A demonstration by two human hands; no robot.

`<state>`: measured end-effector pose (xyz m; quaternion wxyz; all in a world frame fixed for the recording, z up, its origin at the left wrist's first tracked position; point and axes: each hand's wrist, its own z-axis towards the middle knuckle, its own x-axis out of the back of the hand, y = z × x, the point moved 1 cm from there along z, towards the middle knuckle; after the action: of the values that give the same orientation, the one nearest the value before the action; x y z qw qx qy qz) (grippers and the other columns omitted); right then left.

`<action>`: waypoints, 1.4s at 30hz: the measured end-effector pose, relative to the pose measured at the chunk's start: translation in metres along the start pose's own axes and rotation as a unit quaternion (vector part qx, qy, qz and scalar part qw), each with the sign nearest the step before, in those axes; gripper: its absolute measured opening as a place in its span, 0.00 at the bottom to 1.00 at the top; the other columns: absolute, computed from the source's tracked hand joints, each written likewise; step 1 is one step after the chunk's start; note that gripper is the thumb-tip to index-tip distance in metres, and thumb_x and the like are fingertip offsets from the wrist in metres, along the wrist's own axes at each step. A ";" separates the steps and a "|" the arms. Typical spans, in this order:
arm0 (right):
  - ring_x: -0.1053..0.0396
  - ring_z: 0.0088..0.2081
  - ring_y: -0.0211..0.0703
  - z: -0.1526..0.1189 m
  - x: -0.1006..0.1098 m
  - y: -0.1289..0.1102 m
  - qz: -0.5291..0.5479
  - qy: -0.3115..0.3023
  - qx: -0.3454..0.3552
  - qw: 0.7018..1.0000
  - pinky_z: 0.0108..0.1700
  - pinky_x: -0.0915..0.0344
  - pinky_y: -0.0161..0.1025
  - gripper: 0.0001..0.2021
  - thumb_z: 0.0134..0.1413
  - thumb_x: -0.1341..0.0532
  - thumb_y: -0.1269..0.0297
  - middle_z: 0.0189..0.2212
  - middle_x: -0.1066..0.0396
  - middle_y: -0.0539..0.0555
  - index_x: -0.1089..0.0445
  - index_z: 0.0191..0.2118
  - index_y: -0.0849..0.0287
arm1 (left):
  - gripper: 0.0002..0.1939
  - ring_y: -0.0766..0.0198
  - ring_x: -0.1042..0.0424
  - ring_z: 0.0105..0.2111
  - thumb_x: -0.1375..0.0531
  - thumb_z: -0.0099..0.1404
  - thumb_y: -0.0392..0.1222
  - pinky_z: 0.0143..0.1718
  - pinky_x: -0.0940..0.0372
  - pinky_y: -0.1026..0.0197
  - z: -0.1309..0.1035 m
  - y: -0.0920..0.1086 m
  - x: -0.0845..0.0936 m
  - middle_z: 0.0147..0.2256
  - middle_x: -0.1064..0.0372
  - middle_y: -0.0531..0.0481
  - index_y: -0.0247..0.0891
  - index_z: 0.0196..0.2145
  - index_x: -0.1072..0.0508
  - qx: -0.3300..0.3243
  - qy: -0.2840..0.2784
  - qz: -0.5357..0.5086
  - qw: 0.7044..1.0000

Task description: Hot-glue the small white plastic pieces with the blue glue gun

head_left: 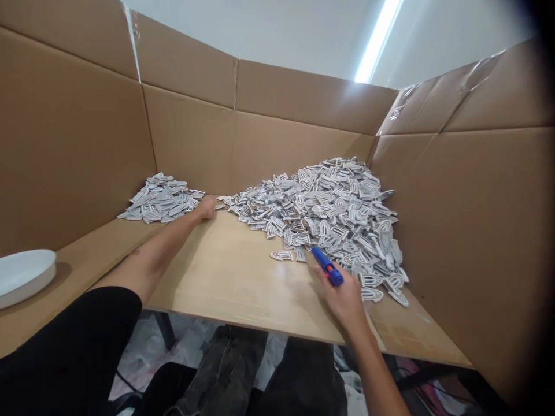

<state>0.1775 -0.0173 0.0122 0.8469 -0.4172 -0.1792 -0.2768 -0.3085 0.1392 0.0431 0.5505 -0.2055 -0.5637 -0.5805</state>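
Observation:
A large heap of flat grey-white slotted pieces [329,202] fills the right and back of the wooden table. Against the back left lies a smaller pile of similar pieces [162,199]. My left hand [207,208] reaches to the right edge of that smaller pile, its fingers closed; a light piece shows beside it, but what the fingers hold is too small to tell. My right hand [342,292] grips a blue pen-like tool [327,267] with an orange-red part, its tip at the front edge of the large heap, near a few loose pieces [282,255].
Tall cardboard walls [295,136] stand around the back and sides of the table [217,283]. A white round dish [26,274] sits at the far left. My legs and a dark table leg show below the front edge.

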 end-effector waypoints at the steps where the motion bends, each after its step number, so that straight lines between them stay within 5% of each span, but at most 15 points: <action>1: 0.37 0.25 0.43 0.000 0.000 0.001 -0.001 -0.004 -0.006 1.000 0.31 0.41 0.39 0.27 0.62 0.40 0.34 0.23 0.30 0.52 0.29 0.30 0.56 | 0.07 0.44 0.24 0.50 0.30 0.53 0.37 0.56 0.31 0.53 0.004 -0.003 0.000 0.34 0.23 0.38 0.36 0.31 0.23 0.003 -0.009 0.005 1.000; 6: 0.37 0.25 0.44 0.000 -0.003 0.000 -0.011 -0.025 -0.028 0.999 0.31 0.40 0.39 0.25 0.61 0.40 0.35 0.21 0.32 0.50 0.29 0.30 0.55 | 0.12 0.56 0.26 0.37 0.29 0.55 0.41 0.45 0.30 0.62 0.021 -0.003 -0.004 0.21 0.34 0.50 0.37 0.23 0.28 0.023 -0.053 0.017 0.998; 11: 0.34 0.25 0.47 0.000 -0.006 -0.003 -0.007 -0.042 -0.031 0.999 0.31 0.38 0.41 0.23 0.61 0.39 0.37 0.23 0.28 0.52 0.28 0.30 0.54 | 0.19 0.44 0.22 0.47 0.27 0.55 0.53 0.49 0.28 0.52 0.031 0.015 -0.019 0.37 0.22 0.36 0.34 0.31 0.24 0.082 -0.014 0.003 0.997; 15: 0.33 0.25 0.49 0.000 -0.007 -0.001 -0.006 -0.044 -0.037 0.998 0.30 0.37 0.42 0.23 0.60 0.39 0.37 0.23 0.27 0.53 0.25 0.33 0.53 | 0.20 0.36 0.25 0.56 0.26 0.55 0.46 0.53 0.30 0.47 0.033 0.024 -0.033 0.50 0.23 0.24 0.29 0.39 0.23 0.128 0.029 -0.011 0.991; 19: 0.32 0.26 0.49 0.001 -0.008 0.001 -0.015 -0.043 -0.038 0.998 0.30 0.37 0.42 0.22 0.60 0.39 0.38 0.24 0.26 0.53 0.24 0.33 0.53 | 0.19 0.35 0.24 0.56 0.25 0.54 0.44 0.53 0.29 0.47 0.042 0.024 -0.037 0.48 0.23 0.25 0.30 0.37 0.23 0.121 0.014 0.003 0.993; 25: 0.33 0.24 0.47 0.002 -0.008 0.003 -0.022 -0.040 -0.046 0.998 0.29 0.38 0.42 0.23 0.60 0.39 0.37 0.22 0.27 0.52 0.26 0.30 0.53 | 0.28 0.33 0.24 0.55 0.21 0.49 0.44 0.55 0.29 0.47 0.067 0.014 -0.006 0.49 0.24 0.26 0.28 0.44 0.21 0.055 -0.018 0.088 0.994; 28: 0.33 0.24 0.48 0.002 -0.008 0.003 -0.016 -0.040 -0.045 0.998 0.29 0.37 0.42 0.23 0.60 0.39 0.38 0.23 0.27 0.53 0.28 0.29 0.52 | 0.27 0.30 0.32 0.62 0.29 0.60 0.41 0.59 0.33 0.41 0.067 0.003 0.018 0.56 0.28 0.19 0.24 0.54 0.25 0.069 0.035 0.135 0.988; 31: 0.33 0.23 0.48 0.003 -0.009 0.003 -0.004 -0.046 -0.045 0.998 0.29 0.37 0.42 0.22 0.60 0.39 0.38 0.21 0.28 0.52 0.29 0.28 0.52 | 0.24 0.28 0.42 0.68 0.42 0.71 0.36 0.63 0.41 0.33 0.052 0.000 0.026 0.62 0.35 0.15 0.19 0.60 0.29 0.079 0.095 0.172 0.977; 34: 0.34 0.23 0.48 0.003 -0.009 0.002 0.001 -0.047 -0.042 0.998 0.28 0.38 0.42 0.22 0.61 0.39 0.39 0.20 0.29 0.52 0.29 0.28 0.52 | 0.22 0.33 0.40 0.67 0.46 0.71 0.31 0.63 0.43 0.38 0.026 0.015 0.011 0.63 0.35 0.16 0.18 0.59 0.27 0.029 0.053 0.198 0.978; 42: 0.31 0.28 0.49 0.003 -0.014 0.007 -0.060 -0.046 -0.053 0.996 0.33 0.40 0.41 0.21 0.60 0.40 0.39 0.25 0.26 0.54 0.28 0.35 0.54 | 0.17 0.42 0.30 0.57 0.43 0.70 0.36 0.58 0.36 0.50 -0.075 0.109 -0.041 0.53 0.24 0.29 0.28 0.51 0.21 -0.152 -0.015 0.084 0.985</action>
<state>0.1710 -0.0066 0.0027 0.7965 -0.4621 -0.2282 -0.3162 -0.1721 0.1163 0.0333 0.5512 -0.3423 -0.4579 -0.6077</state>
